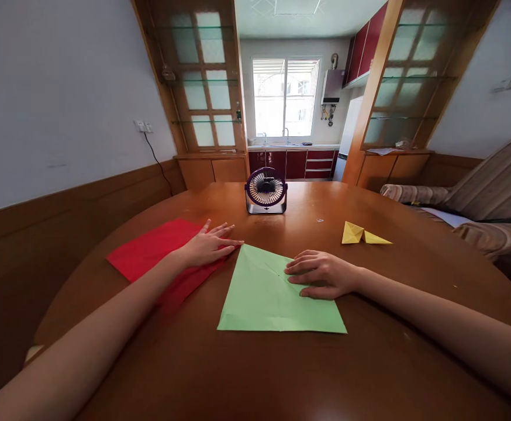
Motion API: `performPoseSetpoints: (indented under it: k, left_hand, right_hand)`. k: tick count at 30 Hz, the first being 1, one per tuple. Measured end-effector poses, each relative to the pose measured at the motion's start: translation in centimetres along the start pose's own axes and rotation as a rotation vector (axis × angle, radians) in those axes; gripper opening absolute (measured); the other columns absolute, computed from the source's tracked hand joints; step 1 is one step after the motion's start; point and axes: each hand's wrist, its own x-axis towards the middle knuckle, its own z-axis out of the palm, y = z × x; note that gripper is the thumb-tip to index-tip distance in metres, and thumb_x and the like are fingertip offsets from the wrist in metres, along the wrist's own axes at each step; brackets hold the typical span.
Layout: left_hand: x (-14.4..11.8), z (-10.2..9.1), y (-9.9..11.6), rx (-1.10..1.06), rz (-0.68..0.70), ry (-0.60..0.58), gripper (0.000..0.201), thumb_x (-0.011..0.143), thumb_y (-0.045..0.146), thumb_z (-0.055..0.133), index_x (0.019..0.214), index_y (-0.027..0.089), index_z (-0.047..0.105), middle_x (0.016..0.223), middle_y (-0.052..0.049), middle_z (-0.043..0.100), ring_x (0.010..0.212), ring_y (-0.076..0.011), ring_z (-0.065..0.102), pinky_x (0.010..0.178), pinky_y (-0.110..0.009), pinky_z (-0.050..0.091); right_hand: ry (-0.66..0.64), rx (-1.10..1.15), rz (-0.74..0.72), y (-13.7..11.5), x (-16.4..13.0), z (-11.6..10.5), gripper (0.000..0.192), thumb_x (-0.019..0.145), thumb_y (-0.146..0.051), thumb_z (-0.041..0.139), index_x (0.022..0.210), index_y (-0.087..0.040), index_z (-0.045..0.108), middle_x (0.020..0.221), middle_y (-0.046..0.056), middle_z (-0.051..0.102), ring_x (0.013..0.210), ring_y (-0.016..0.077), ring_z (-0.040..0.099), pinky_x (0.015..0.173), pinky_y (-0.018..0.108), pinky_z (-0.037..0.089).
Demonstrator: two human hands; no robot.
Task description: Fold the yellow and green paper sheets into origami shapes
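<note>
A big round wooden table (282, 374) fills the room's middle, brown and shiny. On it lies a green sheet of paper (264, 298), flat, with faint fold lines. The right hand (321, 273) rests on the green sheet's right part, fingers close together and a bit bent, pressing down. The left hand (207, 245) lies flat on a red sheet of paper (150, 251), fingers stretched out and a little apart, with the tips near the green sheet's top corner. The red sheet sits just beside the green one (to its left).

A small purple desk fan (266, 190) stands farther back on the table. A folded yellow paper shape (361, 234) lies off to the right. Behind the table is a kitchen with a bright window (285, 96) and red cabinets (299, 164). A striped sofa (492, 193) sits at the right.
</note>
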Motion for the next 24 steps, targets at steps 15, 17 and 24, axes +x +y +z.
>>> performPoseSetpoints:
  k: [15, 17, 24]
  left_hand:
    - [-0.3, 1.0, 1.4, -0.126, -0.007, 0.131, 0.067, 0.096, 0.062, 0.032, 0.151, 0.024, 0.029, 0.16, -0.009, 0.018, 0.146, -0.0242, 0.021, 0.119, -0.046, 0.012]
    - [-0.4, 0.8, 1.2, -0.103, -0.052, 0.116, 0.067, 0.095, 0.063, 0.031, 0.151, 0.026, 0.029, 0.16, -0.009, 0.018, 0.146, -0.0276, 0.022, 0.117, -0.049, 0.016]
    - [-0.8, 0.9, 0.6, 0.027, -0.223, 0.083, 0.056, 0.098, 0.05, 0.027, 0.138, 0.018, 0.051, 0.141, -0.013, 0.051, 0.126, -0.0305, 0.05, 0.099, -0.044, 0.044]
  right_hand:
    - [0.027, 0.122, 0.152, 0.0, -0.2, -0.3, 0.06, 0.085, -0.038, 0.067, 0.138, -0.017, 0.049, 0.122, 0.015, 0.065, 0.111, 0.0243, 0.061, 0.096, 0.044, 0.049]
    - [0.046, 0.16, 0.198, -0.1, -0.3, -0.4, 0.065, 0.083, -0.039, 0.07, 0.14, -0.017, 0.047, 0.126, 0.016, 0.061, 0.114, 0.0245, 0.059, 0.096, 0.043, 0.049]
    - [0.343, 0.194, 0.451, 1.0, -0.7, 0.1, 0.023, 0.094, -0.03, 0.054, 0.11, -0.019, 0.067, 0.103, 0.009, 0.068, 0.093, 0.018, 0.064, 0.081, 0.034, 0.052]
